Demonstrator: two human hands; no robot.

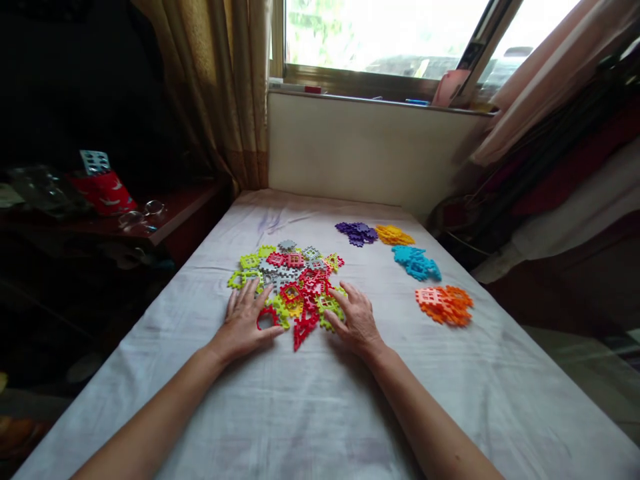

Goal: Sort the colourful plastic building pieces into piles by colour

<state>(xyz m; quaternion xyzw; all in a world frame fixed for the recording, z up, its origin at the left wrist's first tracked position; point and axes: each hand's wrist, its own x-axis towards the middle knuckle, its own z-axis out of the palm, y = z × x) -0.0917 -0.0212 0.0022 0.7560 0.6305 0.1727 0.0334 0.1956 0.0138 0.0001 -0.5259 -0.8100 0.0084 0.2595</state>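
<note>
A mixed heap of flat plastic interlocking building pieces (315,283) in red, lime green, grey and a little yellow lies on the cloth-covered table. My left hand (246,317) rests at the heap's near left edge, fingers spread over lime green pieces (245,279) and beside a red ring-like piece (267,319). On the near right edge, my right hand (355,317) has its fingers apart, touching a lime green piece (329,304). Between the hands a red triangular piece (304,330) points toward me. Neither hand grips anything that I can see.
Single-colour piles lie to the right: purple (357,233), yellow (394,235), blue (416,263) and orange (444,305). A side desk (185,217) at left holds eyeglasses (143,215) and a red container (105,192). Clothes (565,180) hang at right; a curtain (225,100) hangs behind.
</note>
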